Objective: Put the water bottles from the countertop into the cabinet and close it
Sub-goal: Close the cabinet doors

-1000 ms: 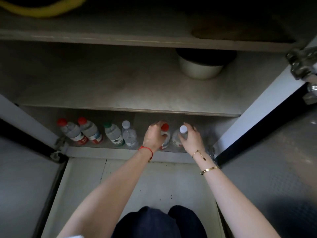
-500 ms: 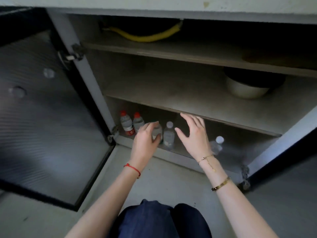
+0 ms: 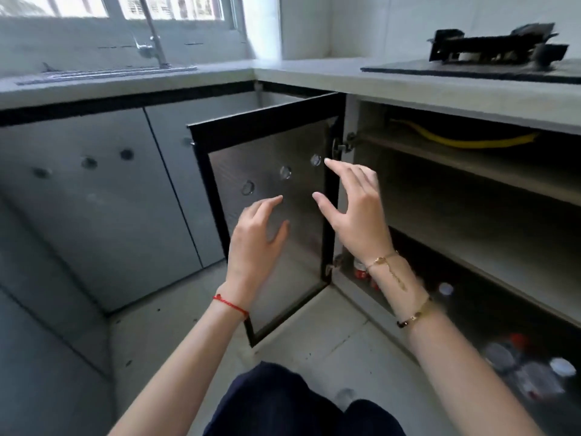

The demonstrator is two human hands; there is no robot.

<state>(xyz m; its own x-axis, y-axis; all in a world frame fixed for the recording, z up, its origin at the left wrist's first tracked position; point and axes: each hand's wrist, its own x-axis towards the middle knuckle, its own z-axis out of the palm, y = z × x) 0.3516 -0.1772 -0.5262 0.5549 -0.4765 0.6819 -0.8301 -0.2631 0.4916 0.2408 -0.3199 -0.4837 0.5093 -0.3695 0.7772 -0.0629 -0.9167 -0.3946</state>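
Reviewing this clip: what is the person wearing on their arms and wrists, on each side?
Both forearms are bare, with no sleeves in view. The left hand has a thin red string bracelet at the wrist. The right hand wears a fine gold chain bracelet with a dangling strand, and further up the arm a gold bangle. No rings are visible.

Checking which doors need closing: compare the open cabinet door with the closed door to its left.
The open door swings out on its hinges with a black frame in view; the closed door sits flush under the countertop. Both hands hover at the open door; none is near the closed one. Both doors show round fittings.
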